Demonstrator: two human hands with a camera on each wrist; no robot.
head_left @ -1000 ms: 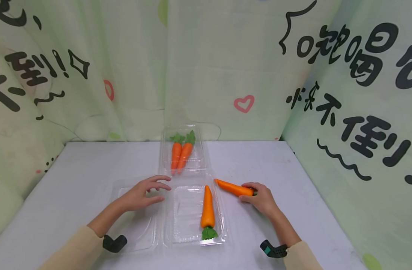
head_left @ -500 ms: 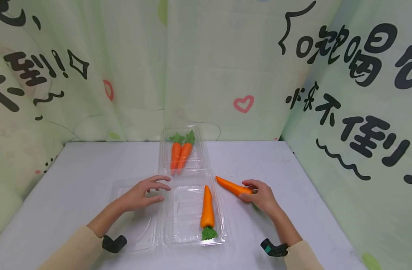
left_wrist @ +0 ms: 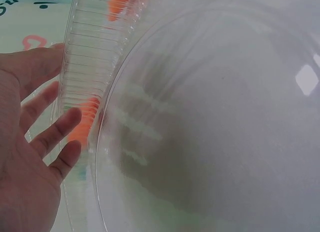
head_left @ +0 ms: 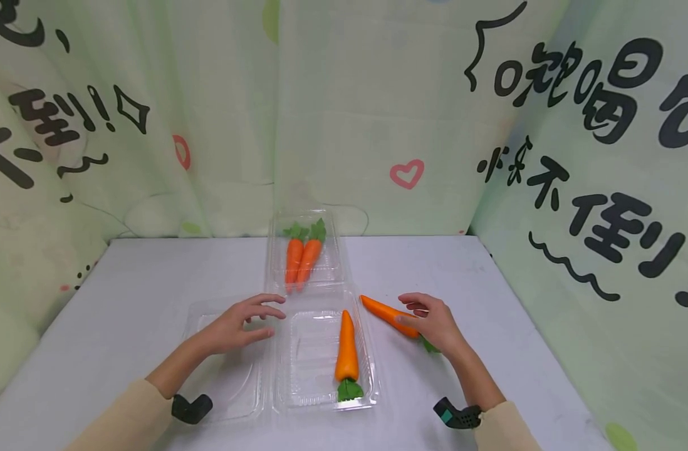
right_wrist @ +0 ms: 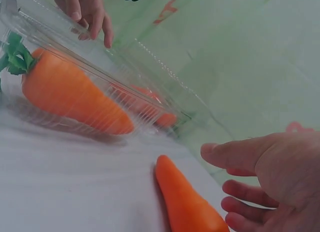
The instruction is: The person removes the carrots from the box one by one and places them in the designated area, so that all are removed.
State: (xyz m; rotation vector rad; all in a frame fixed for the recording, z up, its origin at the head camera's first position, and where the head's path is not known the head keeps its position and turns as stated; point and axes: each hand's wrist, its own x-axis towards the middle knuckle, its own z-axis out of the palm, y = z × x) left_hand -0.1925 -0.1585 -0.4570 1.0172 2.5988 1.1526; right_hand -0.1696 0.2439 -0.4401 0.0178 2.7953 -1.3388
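Note:
An orange carrot [head_left: 382,311] with a green top lies on the table to the right of a clear plastic container [head_left: 310,351]. My right hand [head_left: 438,324] is just above its leafy end, fingers loose and apart from it in the right wrist view. Inside the container lies another carrot [head_left: 346,351], its leaves toward me. Left of it, my left hand [head_left: 237,327] hangs over the clear lid [head_left: 231,391] by the container's left edge, fingers spread and holding nothing. In the left wrist view the palm [left_wrist: 30,192] shows beside the ribbed container wall.
Behind stands a second clear container [head_left: 334,260] with two redder carrots, one on the left [head_left: 294,260] and one on the right [head_left: 310,257]. The white table [head_left: 152,275] ends at a printed curtain [head_left: 344,125] along the back and sides.
My right hand has let go of the carrot and its fingers have opened away. The carrot's green top now shows, and its tip has shifted slightly. The left hand stays still.

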